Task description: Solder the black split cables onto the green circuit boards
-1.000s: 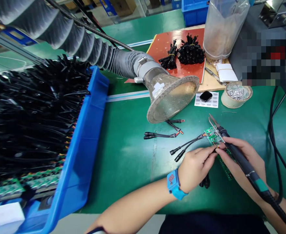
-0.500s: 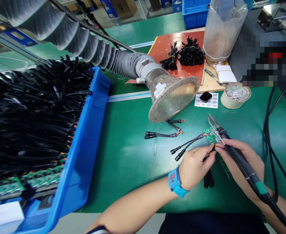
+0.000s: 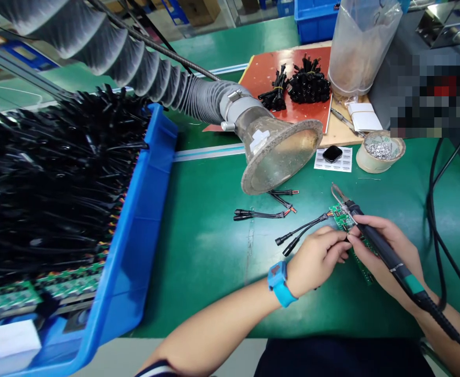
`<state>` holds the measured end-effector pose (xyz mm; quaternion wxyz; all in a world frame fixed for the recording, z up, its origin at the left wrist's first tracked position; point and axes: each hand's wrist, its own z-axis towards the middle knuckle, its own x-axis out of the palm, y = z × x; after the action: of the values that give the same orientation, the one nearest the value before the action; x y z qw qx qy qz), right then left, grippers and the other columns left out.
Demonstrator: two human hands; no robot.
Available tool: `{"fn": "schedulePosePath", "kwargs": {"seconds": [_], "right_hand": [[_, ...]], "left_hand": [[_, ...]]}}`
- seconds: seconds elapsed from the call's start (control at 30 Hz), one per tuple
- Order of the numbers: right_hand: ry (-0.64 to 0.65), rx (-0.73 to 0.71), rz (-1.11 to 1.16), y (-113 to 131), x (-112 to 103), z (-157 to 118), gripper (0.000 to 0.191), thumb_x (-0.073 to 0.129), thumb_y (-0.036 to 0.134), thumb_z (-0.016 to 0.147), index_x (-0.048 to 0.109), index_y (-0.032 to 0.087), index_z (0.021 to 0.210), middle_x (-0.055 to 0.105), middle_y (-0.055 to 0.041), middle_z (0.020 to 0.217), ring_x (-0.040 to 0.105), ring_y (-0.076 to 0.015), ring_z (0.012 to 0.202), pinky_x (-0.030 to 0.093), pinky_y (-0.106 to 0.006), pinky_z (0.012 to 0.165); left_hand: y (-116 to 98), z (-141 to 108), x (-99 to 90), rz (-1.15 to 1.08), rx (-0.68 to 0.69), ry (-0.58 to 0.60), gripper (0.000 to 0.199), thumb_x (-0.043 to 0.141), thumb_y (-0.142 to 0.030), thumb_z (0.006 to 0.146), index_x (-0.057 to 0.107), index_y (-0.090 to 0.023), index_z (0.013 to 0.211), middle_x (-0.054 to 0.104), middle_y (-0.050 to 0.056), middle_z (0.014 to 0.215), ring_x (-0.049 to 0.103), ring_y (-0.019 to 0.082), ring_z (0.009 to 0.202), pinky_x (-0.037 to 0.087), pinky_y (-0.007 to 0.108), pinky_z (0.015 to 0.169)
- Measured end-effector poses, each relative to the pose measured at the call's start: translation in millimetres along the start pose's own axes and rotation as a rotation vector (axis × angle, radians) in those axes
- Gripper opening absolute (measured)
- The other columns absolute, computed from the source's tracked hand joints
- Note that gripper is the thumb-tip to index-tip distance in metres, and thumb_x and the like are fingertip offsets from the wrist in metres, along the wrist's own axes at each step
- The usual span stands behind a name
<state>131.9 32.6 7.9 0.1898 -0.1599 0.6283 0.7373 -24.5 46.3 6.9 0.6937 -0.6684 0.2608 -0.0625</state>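
My right hand (image 3: 390, 256) is closed round a soldering iron (image 3: 382, 245), with a thin metal tube beside its tip pointing up and away. Under the iron lies a green circuit board (image 3: 341, 217), partly covered by my hands. A black two-lead cable (image 3: 304, 233) joins its far end, its plugs lying on the bench. My left hand (image 3: 312, 262), with a blue watch strap (image 3: 282, 285) at the wrist, is pinched at the board's left edge. It holds a black cable, mostly hidden under the palm. Its fingertips meet those of my right hand.
A blue bin (image 3: 135, 230) of cabled boards fills the left. A fume extractor hood (image 3: 280, 157) hangs over the middle, with loose cables (image 3: 261, 214) below. A solder reel (image 3: 381, 152), watch face (image 3: 332, 154) and bundled cables (image 3: 309, 81) lie farther back. Black cords (image 3: 434, 225) run at right.
My left hand has turned and shifted slightly, and the black cable ends below it have swung mostly out of sight under the palm. The iron has tilted slightly left.
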Motion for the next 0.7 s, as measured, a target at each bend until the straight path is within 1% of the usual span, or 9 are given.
{"fn": "schedulePosePath", "kwargs": {"seconds": [0.07,0.17,0.23,0.33,0.4,0.47,0.53,0.6,0.7], "right_hand": [[0.015,-0.067,-0.053,3.1,0.5,-0.2,0.028,0.060,0.028,0.082,0.055,0.025,0.109,0.063,0.0005,0.088,0.062,-0.0128,0.074,0.052,-0.022,0.062],[0.020,-0.154,-0.051,6.7,1.8,-1.0,0.023,0.058,0.025,0.083,0.055,0.025,0.106,0.062,0.0010,0.091,0.061,-0.0122,0.076,0.052,-0.023,0.068],[-0.022,-0.125,-0.020,7.7,2.0,-3.0,0.024,0.061,0.025,0.082,0.056,0.026,0.106,0.062,0.0016,0.093,0.061,-0.0121,0.080,0.051,-0.023,0.070],[-0.122,-0.009,0.042,7.7,-0.1,-9.3,0.030,0.066,0.028,0.079,0.056,0.027,0.108,0.063,0.0027,0.092,0.062,-0.0118,0.082,0.051,-0.021,0.070],[-0.170,0.001,0.033,6.0,-3.7,-16.3,0.031,0.067,0.027,0.079,0.056,0.027,0.109,0.063,0.0026,0.091,0.061,-0.0117,0.082,0.051,-0.022,0.072],[-0.214,-0.058,-0.054,1.0,-9.2,-25.5,0.033,0.068,0.025,0.078,0.057,0.026,0.108,0.063,0.0019,0.092,0.061,-0.0126,0.085,0.050,-0.023,0.076],[-0.186,-0.143,-0.187,-8.1,-15.8,-35.7,0.035,0.069,0.024,0.076,0.056,0.026,0.109,0.063,0.0006,0.096,0.061,-0.0149,0.088,0.049,-0.027,0.079],[-0.085,-0.219,-0.284,-19.3,-22.1,-44.8,0.038,0.070,0.025,0.074,0.056,0.025,0.109,0.062,-0.0015,0.100,0.061,-0.0184,0.090,0.050,-0.032,0.079],[0.085,-0.227,-0.276,-31.7,-28.1,-50.1,0.039,0.069,0.025,0.074,0.056,0.025,0.111,0.062,-0.0032,0.102,0.061,-0.0218,0.092,0.052,-0.037,0.081]], "left_hand": [[-0.4,-1.4,0.8,-0.056,-0.056,-0.015,0.015,0.052,-0.021,0.085,0.064,-0.013,0.088,0.054,0.003,0.079,0.056,0.009,0.063,0.051,0.021,0.061],[-0.7,-4.1,3.8,-0.066,-0.103,-0.174,0.010,0.064,-0.020,0.075,0.067,-0.014,0.083,0.056,0.002,0.072,0.055,0.011,0.065,0.049,0.023,0.062],[-2.6,-5.0,5.5,-0.264,-0.184,-0.215,0.013,0.067,-0.022,0.073,0.068,-0.013,0.083,0.059,0.002,0.068,0.057,0.011,0.062,0.050,0.024,0.061],[-7.9,-4.6,4.3,-0.604,-0.279,-0.217,0.023,0.072,-0.026,0.069,0.065,-0.010,0.085,0.062,0.001,0.062,0.059,0.011,0.057,0.051,0.026,0.061],[-11.4,-3.6,1.2,-0.659,-0.292,-0.265,0.028,0.075,-0.027,0.064,0.063,-0.010,0.082,0.063,0.002,0.060,0.060,0.012,0.055,0.053,0.027,0.060],[-13.4,-3.1,-2.4,-0.647,-0.294,-0.328,0.030,0.077,-0.026,0.062,0.061,-0.010,0.081,0.064,0.002,0.060,0.061,0.013,0.055,0.053,0.027,0.059],[-13.6,-3.3,-5.3,-0.636,-0.297,-0.359,0.031,0.077,-0.023,0.061,0.059,-0.011,0.083,0.064,0.001,0.059,0.062,0.012,0.054,0.054,0.025,0.058],[-12.1,-4.2,-7.0,-0.598,-0.292,-0.369,0.030,0.076,-0.020,0.062,0.057,-0.011,0.085,0.064,0.000,0.059,0.062,0.012,0.054,0.054,0.023,0.056],[-6.8,-5.6,-8.3,-0.394,-0.263,-0.352,0.025,0.073,-0.022,0.067,0.059,-0.011,0.086,0.062,0.000,0.062,0.061,0.010,0.055,0.053,0.021,0.054]]}}
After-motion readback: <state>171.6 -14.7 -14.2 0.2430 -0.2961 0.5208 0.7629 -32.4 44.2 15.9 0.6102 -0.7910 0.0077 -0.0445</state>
